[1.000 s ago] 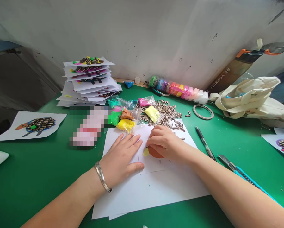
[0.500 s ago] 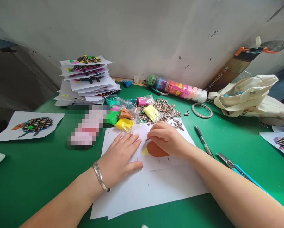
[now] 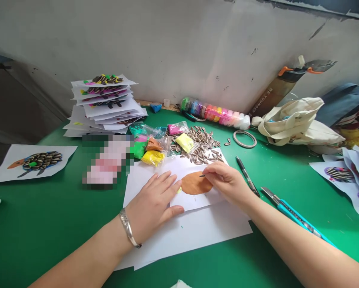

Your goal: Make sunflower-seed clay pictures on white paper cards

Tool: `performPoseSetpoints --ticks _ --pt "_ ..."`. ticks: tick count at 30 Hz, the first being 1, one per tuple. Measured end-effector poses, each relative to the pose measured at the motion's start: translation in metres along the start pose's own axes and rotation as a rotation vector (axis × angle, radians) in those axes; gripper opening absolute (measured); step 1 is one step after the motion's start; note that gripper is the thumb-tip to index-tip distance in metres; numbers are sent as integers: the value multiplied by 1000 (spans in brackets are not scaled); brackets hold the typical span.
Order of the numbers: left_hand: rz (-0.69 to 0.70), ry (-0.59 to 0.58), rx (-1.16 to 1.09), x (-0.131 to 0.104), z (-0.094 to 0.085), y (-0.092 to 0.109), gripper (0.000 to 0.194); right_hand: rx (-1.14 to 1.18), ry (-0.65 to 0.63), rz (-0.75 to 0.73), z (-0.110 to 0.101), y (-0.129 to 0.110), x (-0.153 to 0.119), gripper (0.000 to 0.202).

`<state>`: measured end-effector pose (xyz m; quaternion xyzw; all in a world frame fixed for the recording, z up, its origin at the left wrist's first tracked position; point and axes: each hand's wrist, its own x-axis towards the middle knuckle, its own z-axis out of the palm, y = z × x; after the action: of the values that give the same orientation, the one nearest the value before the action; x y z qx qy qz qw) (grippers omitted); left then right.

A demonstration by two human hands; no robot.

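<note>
My left hand (image 3: 159, 200) lies flat with fingers spread on the white paper (image 3: 179, 240), its fingertips at the left edge of a flattened orange-brown clay oval (image 3: 194, 185). Beside that oval, a bit of yellow clay (image 3: 180, 190) peeks out near my index finger. Thin drawn legs show below the oval. My right hand (image 3: 224, 178) pinches a sunflower seed (image 3: 202, 175) over the oval's right part; the seed is small and mostly covered by the fingers. Behind both hands is a heap of striped sunflower seeds (image 3: 202, 140), some lying on the paper's far edge.
Bags of coloured clay, one yellow (image 3: 152, 158), lie left of the seeds. A pen (image 3: 247, 176), a utility knife (image 3: 296, 214) and a tape roll (image 3: 244, 139) are on the right. Stacked seed pictures (image 3: 107, 108) stand far left, a cloth bag (image 3: 293, 120) far right.
My right hand has shifted to the oval's right side, uncovering more of the clay. My left fingers have come up against the oval and partly cover the yellow bit. The view has turned slightly right.
</note>
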<state>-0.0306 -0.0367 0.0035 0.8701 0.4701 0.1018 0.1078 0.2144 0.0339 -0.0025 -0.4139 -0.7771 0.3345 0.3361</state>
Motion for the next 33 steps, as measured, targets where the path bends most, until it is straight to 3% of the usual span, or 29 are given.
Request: performPoseSetpoints --ticks 8,13,19,24,30,33 --pt "-64 -44 88 7 3 8 45 72 42 -19 10 8 -7 15" --pt "-18 -19 75 3 7 4 54 92 56 8 9 8 -5 16" --pt "-20 -5 143 4 12 4 47 100 57 16 9 10 -7 18" --pt "-12 -24 121 0 11 4 59 106 60 26 10 12 -6 18" --pt "2 -2 172 -1 13 3 52 92 57 19 9 13 -6 19" --pt "4 -4 167 -2 12 4 57 99 53 26 9 13 -6 19"
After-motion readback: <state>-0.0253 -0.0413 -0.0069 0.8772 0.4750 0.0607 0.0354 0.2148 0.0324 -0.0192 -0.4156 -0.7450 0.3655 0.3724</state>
